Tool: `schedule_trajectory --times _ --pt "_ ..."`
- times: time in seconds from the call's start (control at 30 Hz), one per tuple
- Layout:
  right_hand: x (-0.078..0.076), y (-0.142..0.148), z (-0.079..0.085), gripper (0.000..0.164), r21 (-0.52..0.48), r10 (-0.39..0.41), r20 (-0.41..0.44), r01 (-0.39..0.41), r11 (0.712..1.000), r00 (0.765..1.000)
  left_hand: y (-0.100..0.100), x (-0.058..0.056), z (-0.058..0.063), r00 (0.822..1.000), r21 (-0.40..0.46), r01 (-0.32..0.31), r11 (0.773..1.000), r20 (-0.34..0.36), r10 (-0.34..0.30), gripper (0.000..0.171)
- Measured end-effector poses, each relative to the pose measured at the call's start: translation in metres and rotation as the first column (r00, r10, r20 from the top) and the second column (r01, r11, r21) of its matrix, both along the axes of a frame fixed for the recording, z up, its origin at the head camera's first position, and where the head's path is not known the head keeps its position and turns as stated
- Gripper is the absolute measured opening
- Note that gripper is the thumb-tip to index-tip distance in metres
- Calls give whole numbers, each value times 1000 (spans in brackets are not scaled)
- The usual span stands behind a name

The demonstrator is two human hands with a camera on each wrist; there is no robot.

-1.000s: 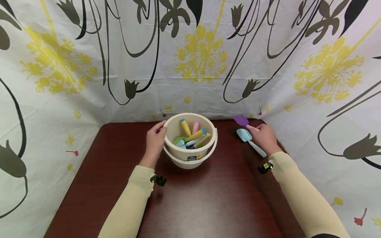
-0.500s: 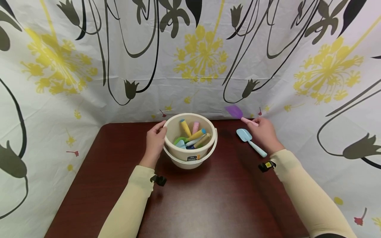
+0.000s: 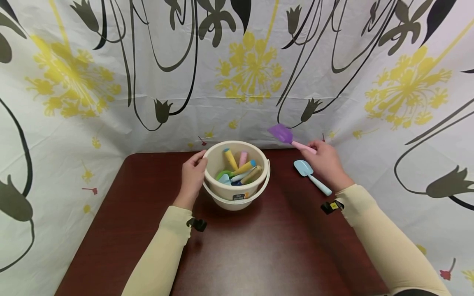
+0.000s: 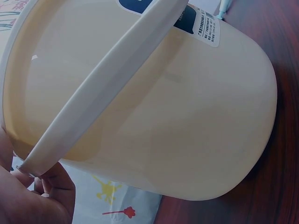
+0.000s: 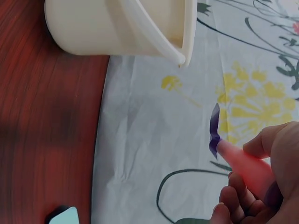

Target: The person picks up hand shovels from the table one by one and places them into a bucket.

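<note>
My left hand (image 3: 193, 176) grips the rim of a cream bucket (image 3: 226, 191) on its left side, where the bucket's handle (image 4: 103, 88) joins. Inside the bucket lie several toy tools with yellow, pink, tan and pale blue handles, and a green one (image 3: 224, 174). My right hand (image 3: 327, 162) holds a toy shovel (image 3: 280, 133) by its pink handle, the purple blade pointing left toward the bucket. This shovel is raised above the table, apart from the bucket. Below it, a light blue toy shovel (image 3: 304, 167) lies on the table near my right hand.
The dark red-brown table (image 3: 266, 246) is bordered by a white patterned cloth (image 3: 207, 102) at the back and sides. The bucket stands near the table's far edge. A black wrist camera (image 3: 331, 206) sits on the right sleeve.
My right hand has lifted the purple shovel up from beside the light blue one and moved it left toward the bucket. The left hand and the bucket have stayed in place.
</note>
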State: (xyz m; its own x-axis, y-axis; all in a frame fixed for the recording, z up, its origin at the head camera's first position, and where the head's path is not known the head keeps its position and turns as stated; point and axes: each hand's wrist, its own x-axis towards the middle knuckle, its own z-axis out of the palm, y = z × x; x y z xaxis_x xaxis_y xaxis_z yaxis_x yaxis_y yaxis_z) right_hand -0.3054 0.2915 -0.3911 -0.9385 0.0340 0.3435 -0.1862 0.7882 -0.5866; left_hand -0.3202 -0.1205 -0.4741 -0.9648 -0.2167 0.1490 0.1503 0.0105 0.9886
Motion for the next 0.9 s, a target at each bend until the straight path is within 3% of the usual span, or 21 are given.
schedule_trajectory --times 0.23,0.43,0.63,0.9 --pt "6 -15 6 28 11 55 -27 -54 998 998 0 0 -1 1000 8 2 1000 2 -2 42" --pt "10 -25 10 29 -1 104 0 -104 995 995 0 1 0 1000 14 4 1000 2 -4 41" --pt "13 -34 11 27 -2 134 -42 -134 991 990 1 0 -1 1000 2 -2 1000 0 2 40" --pt "13 -45 14 21 73 202 -66 -197 978 977 1 0 0 1000 12 -1 1000 -10 1 40"
